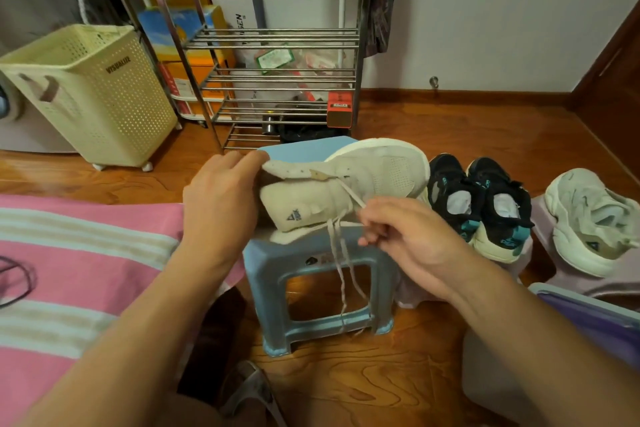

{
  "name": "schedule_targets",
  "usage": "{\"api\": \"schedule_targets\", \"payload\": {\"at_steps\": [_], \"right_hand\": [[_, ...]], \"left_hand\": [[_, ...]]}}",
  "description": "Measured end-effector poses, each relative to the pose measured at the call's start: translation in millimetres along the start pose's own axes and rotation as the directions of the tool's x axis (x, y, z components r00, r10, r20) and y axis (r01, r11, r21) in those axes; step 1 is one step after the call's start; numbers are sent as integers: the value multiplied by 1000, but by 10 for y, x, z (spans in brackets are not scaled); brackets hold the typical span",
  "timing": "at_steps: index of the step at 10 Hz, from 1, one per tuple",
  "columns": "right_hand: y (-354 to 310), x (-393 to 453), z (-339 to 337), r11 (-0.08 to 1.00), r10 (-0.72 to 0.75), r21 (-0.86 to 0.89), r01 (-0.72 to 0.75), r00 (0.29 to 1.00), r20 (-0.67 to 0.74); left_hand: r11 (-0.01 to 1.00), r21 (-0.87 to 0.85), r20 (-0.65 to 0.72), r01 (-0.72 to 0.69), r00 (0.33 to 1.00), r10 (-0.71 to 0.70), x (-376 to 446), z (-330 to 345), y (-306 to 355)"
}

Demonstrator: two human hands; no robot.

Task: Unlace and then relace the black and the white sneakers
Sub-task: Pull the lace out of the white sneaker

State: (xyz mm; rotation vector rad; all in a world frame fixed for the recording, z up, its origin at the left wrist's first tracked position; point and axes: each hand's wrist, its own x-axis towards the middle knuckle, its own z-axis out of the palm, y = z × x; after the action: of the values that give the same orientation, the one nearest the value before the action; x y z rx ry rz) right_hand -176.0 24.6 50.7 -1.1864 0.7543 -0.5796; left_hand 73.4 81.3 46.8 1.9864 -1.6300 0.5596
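Observation:
A white sneaker (360, 177) lies tilted on its side on a small blue stool (311, 267), toe to the right. My left hand (218, 198) grips its heel end and holds it steady. My right hand (405, 229) pinches the white lace (349, 194) close to the eyelets; both loose lace ends hang down in front of the stool. A pair of black sneakers (481, 201) with teal trim stands on the floor to the right. Further right, a second white sneaker (588, 218) rests on a pale stool.
A metal rack (273, 80) stands behind the stool, with a cream laundry basket (93, 90) to its left. A pink striped cloth (69, 270) covers the left foreground. A purple-lidded container (588, 315) sits at the right, and a sandal (249, 388) lies below on the wooden floor.

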Motion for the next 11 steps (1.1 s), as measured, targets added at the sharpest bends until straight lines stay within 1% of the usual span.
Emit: {"api": "schedule_targets", "payload": {"at_steps": [1,2,3,4,5,6,7,8,9,10,11], "right_hand": [[60,-67,-140,952,48,-307,-23,996,73],[35,-142,-336,998,-44,-52,44,999,-4],[-25,-174,-511,869,-51,494,39,999,11],[229,-132,-748,905,261,-356,-232,965,35],[546,-202,-983,-102,509,-978,-180,836,-206],[482,-277,-908,66,609,-965,-256,776,-164],[245,-204,-678,392,279,-917,-73,959,43],[-53,-150,-301,593,-366,-787,169,927,-77],[-149,-107,-148,512,-605,-821,252,784,-136],[-74,-62,-156,361,-648,-912,195,756,-95],[-88,-70,-152,236,-677,-954,183,736,-26]], "left_hand": [[975,90,0,205,979,-206,128,-7,-434],[916,158,-45,369,929,-367,117,-51,-838],[925,144,-41,351,936,-349,98,-35,-778],[928,135,-43,347,938,-344,101,7,-703],[918,141,-109,371,927,-358,96,-52,-824],[942,77,-168,328,935,-312,114,-162,-735],[989,9,-165,148,976,-145,88,-226,-380],[999,-41,-119,-3,993,-2,-54,-195,14],[987,-128,-91,-92,993,81,-251,-139,335],[984,-150,-48,-98,995,92,-340,-141,473],[987,-79,-29,-141,990,139,-357,-182,485]]}}
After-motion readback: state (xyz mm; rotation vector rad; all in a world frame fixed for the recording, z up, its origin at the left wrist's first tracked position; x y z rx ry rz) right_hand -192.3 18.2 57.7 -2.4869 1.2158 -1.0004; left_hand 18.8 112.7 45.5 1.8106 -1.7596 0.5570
